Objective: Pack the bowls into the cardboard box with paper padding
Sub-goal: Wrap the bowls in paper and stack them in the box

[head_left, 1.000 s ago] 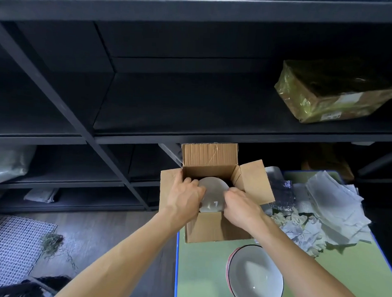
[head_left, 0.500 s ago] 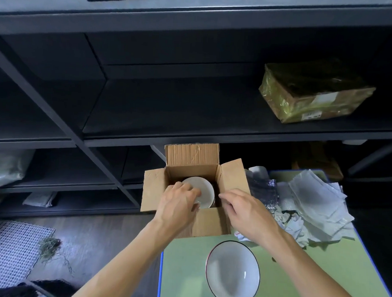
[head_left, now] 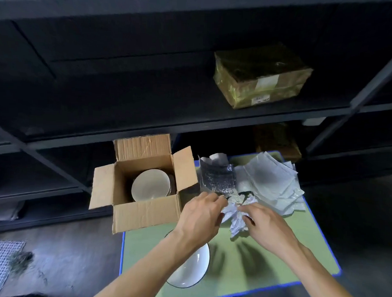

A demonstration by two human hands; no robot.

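1. A brown cardboard box (head_left: pixel 143 215) stands at the far left corner of the green worktop with a blue border (head_left: pixel 264 268). All four flaps are open, and its left side reaches a little past the worktop's left edge.
2. Inside the box a white round bowl (head_left: pixel 150 186) stands tilted, with its hollow side turned up toward the camera. It fills most of the box.
3. A second white bowl with a dark rim (head_left: pixel 195 270) sits upright near the front left corner of the worktop, and the left forearm partly hides it.
4. At the far right corner lies a stack of white paper sheets (head_left: pixel 271 180). A silver foil pouch (head_left: pixel 218 178) lies between the stack and the box.
5. The front right part of the worktop is bare green surface.
6. Both hands meet over the middle of the worktop, just right of the box. The left hand (head_left: pixel 201 217) pinches the upper edge of a crumpled white paper (head_left: pixel 235 216). The right hand (head_left: pixel 265 226) grips its right side with curled fingers.
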